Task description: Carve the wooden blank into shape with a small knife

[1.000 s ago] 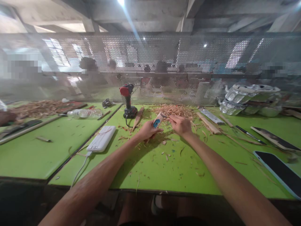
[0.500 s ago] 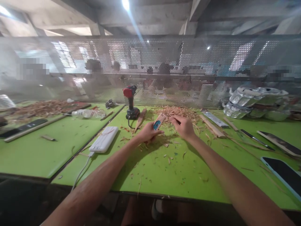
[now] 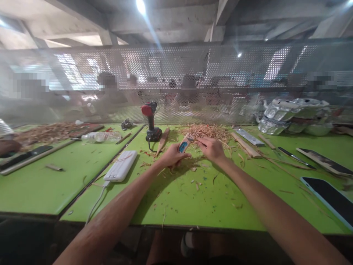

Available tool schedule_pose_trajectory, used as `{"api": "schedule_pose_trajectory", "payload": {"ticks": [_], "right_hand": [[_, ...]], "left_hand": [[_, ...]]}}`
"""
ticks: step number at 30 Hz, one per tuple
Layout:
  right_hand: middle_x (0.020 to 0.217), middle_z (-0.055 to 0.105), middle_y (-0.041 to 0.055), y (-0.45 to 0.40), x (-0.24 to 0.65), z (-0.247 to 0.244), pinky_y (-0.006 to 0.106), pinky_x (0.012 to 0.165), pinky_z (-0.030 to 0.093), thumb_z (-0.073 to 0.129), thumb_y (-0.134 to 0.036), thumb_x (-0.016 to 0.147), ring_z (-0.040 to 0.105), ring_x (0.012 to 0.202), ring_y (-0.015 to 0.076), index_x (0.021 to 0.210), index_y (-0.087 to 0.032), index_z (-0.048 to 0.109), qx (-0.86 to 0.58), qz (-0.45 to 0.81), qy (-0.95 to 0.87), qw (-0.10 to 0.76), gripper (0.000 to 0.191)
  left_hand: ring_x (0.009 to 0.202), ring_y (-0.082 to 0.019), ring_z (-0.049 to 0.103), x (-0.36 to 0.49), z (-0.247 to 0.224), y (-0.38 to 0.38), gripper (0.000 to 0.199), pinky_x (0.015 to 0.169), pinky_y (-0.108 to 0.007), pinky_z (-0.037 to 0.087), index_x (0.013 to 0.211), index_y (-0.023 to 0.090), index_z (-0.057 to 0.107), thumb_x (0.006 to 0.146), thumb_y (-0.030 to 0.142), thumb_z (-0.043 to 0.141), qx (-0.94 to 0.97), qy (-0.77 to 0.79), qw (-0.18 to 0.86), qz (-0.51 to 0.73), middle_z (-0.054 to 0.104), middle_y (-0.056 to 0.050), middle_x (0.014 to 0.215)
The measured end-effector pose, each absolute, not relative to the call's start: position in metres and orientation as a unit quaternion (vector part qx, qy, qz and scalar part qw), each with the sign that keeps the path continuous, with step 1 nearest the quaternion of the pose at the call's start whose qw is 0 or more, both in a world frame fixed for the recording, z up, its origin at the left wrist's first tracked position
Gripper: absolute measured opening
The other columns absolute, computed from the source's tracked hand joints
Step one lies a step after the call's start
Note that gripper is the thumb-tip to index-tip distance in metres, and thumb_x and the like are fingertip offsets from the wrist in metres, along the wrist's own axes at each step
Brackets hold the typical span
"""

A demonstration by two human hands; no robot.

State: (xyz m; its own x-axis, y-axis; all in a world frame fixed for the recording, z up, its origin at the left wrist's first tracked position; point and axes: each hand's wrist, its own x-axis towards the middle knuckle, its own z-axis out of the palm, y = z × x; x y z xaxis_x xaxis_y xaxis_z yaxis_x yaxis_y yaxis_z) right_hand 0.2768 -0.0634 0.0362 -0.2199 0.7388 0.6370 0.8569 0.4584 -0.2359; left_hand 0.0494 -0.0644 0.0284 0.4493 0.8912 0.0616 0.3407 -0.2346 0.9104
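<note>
My left hand (image 3: 171,156) is closed around a small piece of wood (image 3: 188,138) with a blue patch on its upper face. The piece tilts up and away from me, above the green table (image 3: 190,206). At its far end is my right hand (image 3: 211,148), fingers pinched together and pointing left. Whatever those fingers hold is too small and blurred to make out. Behind both hands lies a heap of wood shavings (image 3: 206,131). Small chips are scattered on the table below them.
Left of my hands are a red-black cordless drill (image 3: 150,119), a pointed wood strip (image 3: 163,141) and a white power bank (image 3: 121,165). At right lie a wood stick (image 3: 246,146), a phone (image 3: 328,198) and foil-like silvery items (image 3: 295,114). Another person's hand (image 3: 9,147) shows far left.
My right hand's fingers have stretched out a little along the wood's far end. My left hand keeps its hold. The view has shifted slightly, and another person's hand shows more at far left.
</note>
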Motion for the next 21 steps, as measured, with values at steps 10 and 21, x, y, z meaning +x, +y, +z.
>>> {"api": "schedule_pose_trajectory", "payload": {"ticks": [10, 21], "right_hand": [[0.08, 0.08, 0.0146, -0.04, 0.324, 0.03, 0.031, 0.064, 0.047, 0.054, -0.039, 0.101, 0.069, 0.069, 0.0241, 0.096, -0.015, 0.085, -0.644, -0.097, -0.652, 0.388, 0.04], [0.093, 0.081, 0.0094, -0.071, 0.272, 0.051, 0.029, 0.07, 0.051, 0.056, -0.042, 0.1, 0.07, 0.075, 0.0203, 0.103, -0.016, 0.082, -0.439, -0.03, -0.768, 0.465, 0.037]], "left_hand": [[0.035, -0.011, 0.052, 0.048, 0.038, -0.075, 0.052, 0.032, -0.019, 0.039, 0.083, 0.022, 0.046, 0.076, 0.054, 0.086, 0.737, 0.417, 0.469, 0.252, 0.058, 0.006, 0.049], [0.038, -0.004, 0.044, 0.041, 0.022, -0.065, 0.049, 0.038, -0.016, 0.037, 0.081, 0.021, 0.044, 0.081, 0.052, 0.083, 0.642, 0.272, 0.656, 0.288, 0.049, 0.009, 0.051]]}}
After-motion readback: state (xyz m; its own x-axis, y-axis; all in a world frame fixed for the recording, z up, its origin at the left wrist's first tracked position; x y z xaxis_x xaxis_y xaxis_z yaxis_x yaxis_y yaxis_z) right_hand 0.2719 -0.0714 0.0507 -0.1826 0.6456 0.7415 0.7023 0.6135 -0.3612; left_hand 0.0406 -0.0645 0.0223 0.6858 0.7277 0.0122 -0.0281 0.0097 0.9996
